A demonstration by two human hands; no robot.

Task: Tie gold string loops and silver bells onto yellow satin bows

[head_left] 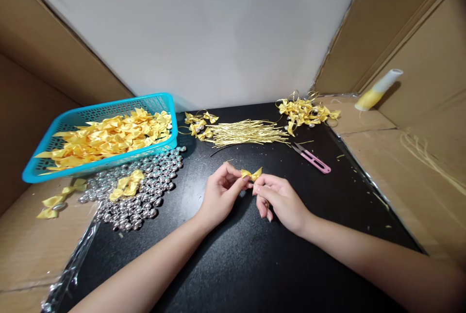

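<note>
A small yellow ribbon bow (251, 173) is pinched between my two hands above the middle of the black table (233, 255). My left hand (221, 194) grips it with thumb and fingertips from the left. My right hand (278, 199) is closed and pinches it from the right; whether it also holds a thin wire is too small to tell. A bundle of gold wire strands (247, 133) lies just beyond the hands. Pink thread snips (312, 158) lie to the right of the bundle.
A blue basket (43, 171) full of yellow bows sits at the left, partly on a heap of silver bells (153, 182). Finished bows lie in piles at the back (307, 110) and by the wires (198, 126). Cardboard walls enclose both sides; a yellow-white spool (376, 90) lies right.
</note>
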